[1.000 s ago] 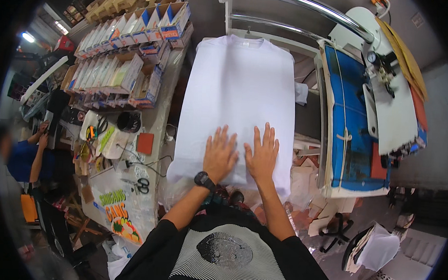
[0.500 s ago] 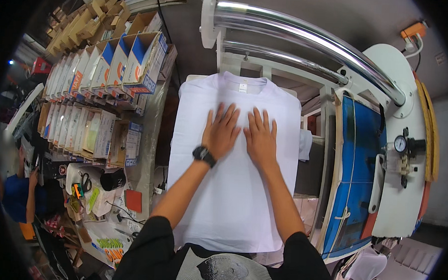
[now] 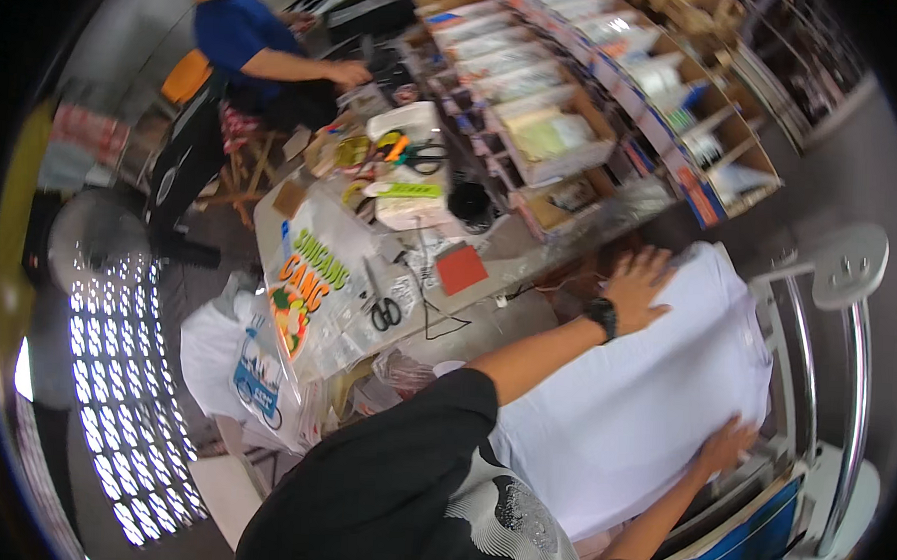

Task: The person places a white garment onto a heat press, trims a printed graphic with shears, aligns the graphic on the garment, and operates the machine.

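Note:
A white T-shirt (image 3: 613, 407) lies spread out flat on the white-framed heat press. My left hand (image 3: 636, 296), with a black watch at the wrist, rests on the shirt's edge nearest the worktable, its fingers spread. At the opposite edge of the shirt, by the press frame, lies my right hand (image 3: 727, 447); its fingers look stretched out, a little blurred. Neither hand grips anything that I can see.
On the worktable to the left are scissors (image 3: 385, 313), a red square (image 3: 461, 270), a black cup (image 3: 471, 207) and a printed sheet (image 3: 314, 274). Cardboard bins (image 3: 555, 135) of packets stand beyond. A person in blue (image 3: 248, 46) works at the far left. Chrome bars (image 3: 852, 428) rise at right.
My view has swung left, bringing the worktable and the other person into the middle. My hands have moved apart from the shirt's middle to its opposite edges.

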The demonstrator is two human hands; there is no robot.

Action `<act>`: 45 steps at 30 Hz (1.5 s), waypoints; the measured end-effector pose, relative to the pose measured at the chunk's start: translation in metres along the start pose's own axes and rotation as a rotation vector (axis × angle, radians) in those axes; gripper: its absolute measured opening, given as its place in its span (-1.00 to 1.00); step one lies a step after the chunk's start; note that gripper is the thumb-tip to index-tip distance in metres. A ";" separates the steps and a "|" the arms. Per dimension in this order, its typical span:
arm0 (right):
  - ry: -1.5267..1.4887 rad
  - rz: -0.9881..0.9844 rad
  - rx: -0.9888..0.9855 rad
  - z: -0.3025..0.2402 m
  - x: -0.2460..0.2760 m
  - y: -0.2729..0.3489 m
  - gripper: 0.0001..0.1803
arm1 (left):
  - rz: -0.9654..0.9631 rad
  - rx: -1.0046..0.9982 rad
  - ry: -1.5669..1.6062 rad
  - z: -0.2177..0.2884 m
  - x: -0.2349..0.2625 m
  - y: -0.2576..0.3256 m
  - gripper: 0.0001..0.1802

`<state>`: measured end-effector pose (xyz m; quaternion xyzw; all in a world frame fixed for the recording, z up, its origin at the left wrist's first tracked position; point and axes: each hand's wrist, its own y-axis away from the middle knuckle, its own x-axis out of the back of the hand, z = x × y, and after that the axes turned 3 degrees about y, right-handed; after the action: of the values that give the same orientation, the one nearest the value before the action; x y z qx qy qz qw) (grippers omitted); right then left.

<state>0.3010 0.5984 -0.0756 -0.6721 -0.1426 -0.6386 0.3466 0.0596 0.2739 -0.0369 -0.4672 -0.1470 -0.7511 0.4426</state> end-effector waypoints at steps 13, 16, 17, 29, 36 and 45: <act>-1.250 -0.139 0.534 -0.207 0.161 0.219 -0.69 | 0.472 0.925 0.262 -0.068 0.140 0.466 -0.82; -1.244 -0.501 0.861 -0.276 0.208 0.299 -0.68 | 0.538 0.972 0.287 -0.087 0.138 0.506 -0.81; -1.273 -0.620 0.893 -0.300 0.220 0.326 -0.72 | 0.575 0.929 0.191 -0.103 0.138 0.511 -0.81; -0.421 -0.475 1.120 -0.507 0.129 0.443 -0.54 | 0.359 0.845 -0.224 -0.308 0.197 0.524 -0.50; -0.393 -0.519 1.014 -0.545 0.129 0.467 -0.47 | 0.555 0.702 0.094 -0.332 0.222 0.534 -0.68; -0.512 -0.576 0.917 -0.527 0.181 0.428 -0.61 | 0.943 0.956 -0.062 -0.355 0.284 0.558 -0.74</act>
<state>0.1980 -0.0960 -0.0536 -0.5206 -0.6591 -0.3980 0.3690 0.2557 -0.4158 -0.0929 -0.2553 -0.2561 -0.3160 0.8771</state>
